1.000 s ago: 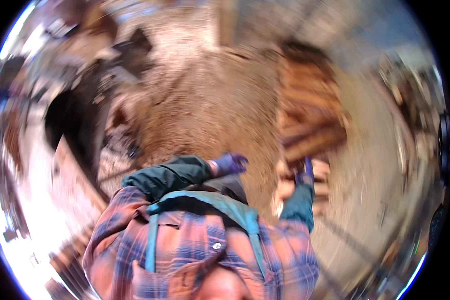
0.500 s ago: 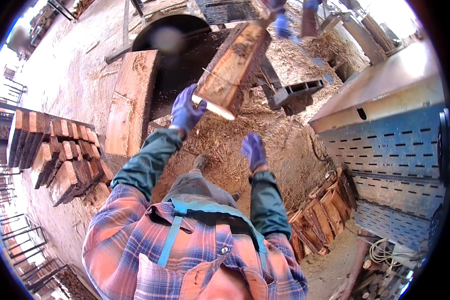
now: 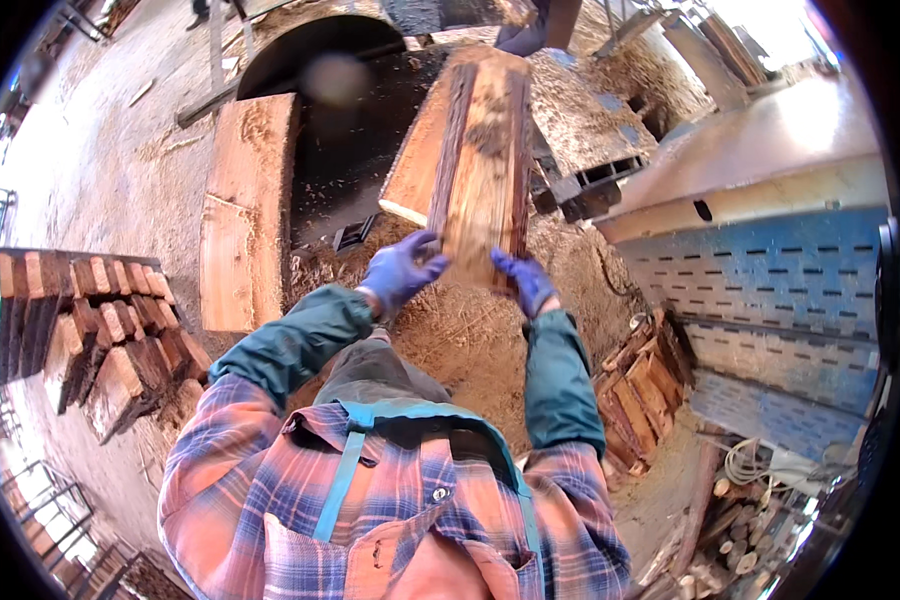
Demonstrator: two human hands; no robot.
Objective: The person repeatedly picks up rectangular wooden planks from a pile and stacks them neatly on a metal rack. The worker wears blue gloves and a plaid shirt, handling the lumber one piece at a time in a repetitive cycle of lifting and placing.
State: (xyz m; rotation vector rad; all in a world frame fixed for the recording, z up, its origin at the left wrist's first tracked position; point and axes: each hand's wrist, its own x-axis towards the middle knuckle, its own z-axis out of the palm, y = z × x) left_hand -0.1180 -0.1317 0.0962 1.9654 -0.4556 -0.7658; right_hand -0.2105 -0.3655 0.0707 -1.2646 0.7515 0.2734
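Note:
A rough wooden plank [image 3: 485, 165] with dark bark along both long edges points away from me. My left hand [image 3: 402, 270], in a purple-blue glove, is closed at the left corner of its near end. My right hand [image 3: 525, 280], gloved alike, grips the right edge of that end with fingers and thumb. Beneath the plank, and jutting out on its left, lies a second, paler board [image 3: 417, 165]. Both rest toward a dark machine table [image 3: 355, 140], their far ends near another person's leg. The plank's near end is slightly blurred.
A wide board [image 3: 245, 215] lies left of the dark table, beside a large dark disc [image 3: 315, 50]. Stacked timber [image 3: 120, 330] stands at far left. On the right are a blue slotted metal cabinet [image 3: 770, 270] and upright wood slabs [image 3: 640, 400]. Sawdust covers the ground.
My right hand has risen from open air to the plank's right edge. My left hand has moved down off the paler board's end to the bark-edged plank, which now lies over that board.

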